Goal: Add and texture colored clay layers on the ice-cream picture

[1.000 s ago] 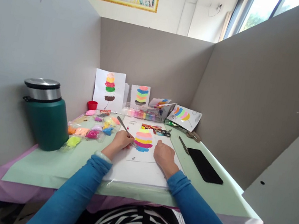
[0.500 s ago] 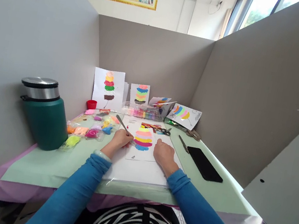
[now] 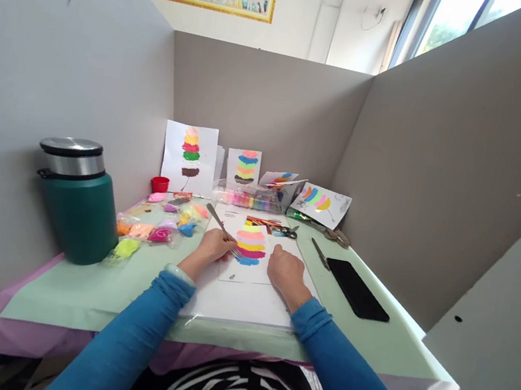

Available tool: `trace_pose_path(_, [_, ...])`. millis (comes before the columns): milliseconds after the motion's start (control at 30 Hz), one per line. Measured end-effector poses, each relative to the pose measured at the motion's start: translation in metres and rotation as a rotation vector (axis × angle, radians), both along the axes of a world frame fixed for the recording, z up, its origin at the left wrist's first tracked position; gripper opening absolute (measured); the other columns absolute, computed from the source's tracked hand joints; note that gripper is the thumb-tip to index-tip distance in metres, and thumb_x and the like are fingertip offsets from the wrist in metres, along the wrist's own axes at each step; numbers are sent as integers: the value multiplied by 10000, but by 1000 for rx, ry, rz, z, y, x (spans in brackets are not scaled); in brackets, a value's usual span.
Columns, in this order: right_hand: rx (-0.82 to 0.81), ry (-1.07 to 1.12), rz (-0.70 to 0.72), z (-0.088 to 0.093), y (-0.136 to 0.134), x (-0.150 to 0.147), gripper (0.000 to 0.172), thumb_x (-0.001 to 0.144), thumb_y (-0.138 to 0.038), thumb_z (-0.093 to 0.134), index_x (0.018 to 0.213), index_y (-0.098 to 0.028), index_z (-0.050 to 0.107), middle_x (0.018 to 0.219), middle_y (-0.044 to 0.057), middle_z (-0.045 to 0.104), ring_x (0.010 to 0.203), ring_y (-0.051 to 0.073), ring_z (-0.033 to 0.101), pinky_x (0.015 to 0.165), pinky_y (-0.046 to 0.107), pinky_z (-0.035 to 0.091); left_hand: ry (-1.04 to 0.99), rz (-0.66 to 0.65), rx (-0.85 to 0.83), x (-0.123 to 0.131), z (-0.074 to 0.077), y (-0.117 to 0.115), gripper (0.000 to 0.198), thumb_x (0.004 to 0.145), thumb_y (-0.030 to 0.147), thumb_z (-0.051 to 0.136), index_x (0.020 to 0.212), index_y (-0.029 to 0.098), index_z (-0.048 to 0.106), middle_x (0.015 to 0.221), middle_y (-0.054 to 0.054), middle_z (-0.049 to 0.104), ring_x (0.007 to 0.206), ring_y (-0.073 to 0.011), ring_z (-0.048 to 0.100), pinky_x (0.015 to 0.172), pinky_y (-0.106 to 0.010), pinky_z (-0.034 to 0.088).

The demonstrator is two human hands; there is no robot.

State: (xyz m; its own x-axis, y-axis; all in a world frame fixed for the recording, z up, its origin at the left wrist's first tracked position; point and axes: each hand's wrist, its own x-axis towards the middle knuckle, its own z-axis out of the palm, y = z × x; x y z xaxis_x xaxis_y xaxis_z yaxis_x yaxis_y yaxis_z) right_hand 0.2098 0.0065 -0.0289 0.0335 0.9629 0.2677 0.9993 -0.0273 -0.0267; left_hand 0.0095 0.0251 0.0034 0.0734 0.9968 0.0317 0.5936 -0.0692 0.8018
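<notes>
My left hand (image 3: 215,247) is closed around a metal fork (image 3: 216,215), its handle slanting up to the left. The fork's tines lie over the lower left of a layered clay picture (image 3: 250,245) in yellow, pink, magenta and blue bands. That picture is on a white sheet (image 3: 240,277), which rests on a larger white paper. On the sheet's right side rests my right hand (image 3: 287,274), fingers curled in; whether anything is in them is hidden.
Bags of coloured clay (image 3: 160,233) lie to the left, beside a green flask (image 3: 79,210). Scissors (image 3: 290,232) sit behind the sheet. A knife (image 3: 319,252) and a black phone-like slab (image 3: 357,289) lie at right. Finished cards (image 3: 320,204) lean at the back, below grey partitions (image 3: 268,95).
The fork has shifted slightly right, its tines now farther over the clay bands. My right hand stays in nearly the same place. The whole view has tipped up a little.
</notes>
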Motion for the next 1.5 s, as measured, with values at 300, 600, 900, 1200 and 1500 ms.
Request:
trace_pose_path(300, [-26,0,-9,5,-4,-2,265,939,-161,363,1100,-108,567,905,171,704,890,248,700,738,329,474,92,96,4,-15,-4,10,194,762,189,583,828,105,745,450,6,582,381,-111,493,440,-203,382])
trace_pose_path(600, [-31,-4,-14,5,-5,-3,278,914,-107,352,1102,-113,556,890,156,705,897,249,698,726,324,471,12,5,-4,-2,-1,2,208,785,198,583,836,78,745,435,7,563,387,-100,470,442,-202,374])
trace_pose_path(900, [-16,-9,-9,4,-4,-2,273,939,-153,345,1102,-112,559,901,161,704,891,255,699,724,337,477,21,30,-32,-6,0,2,192,770,198,580,805,79,727,447,8,562,377,-95,443,413,-201,346])
trace_pose_path(1200, [-28,-5,-12,3,-3,-1,265,948,-175,356,1113,-108,553,905,164,705,888,252,699,724,330,470,30,66,-18,-13,0,3,165,727,209,607,771,103,726,479,-9,601,393,-97,452,427,-204,347])
trace_pose_path(1500, [-37,10,-10,5,-4,-1,259,941,-178,369,1110,-113,555,922,168,704,904,246,697,744,323,469,20,59,27,-14,8,-2,179,744,200,582,729,101,730,466,-14,583,410,-102,449,444,-214,341])
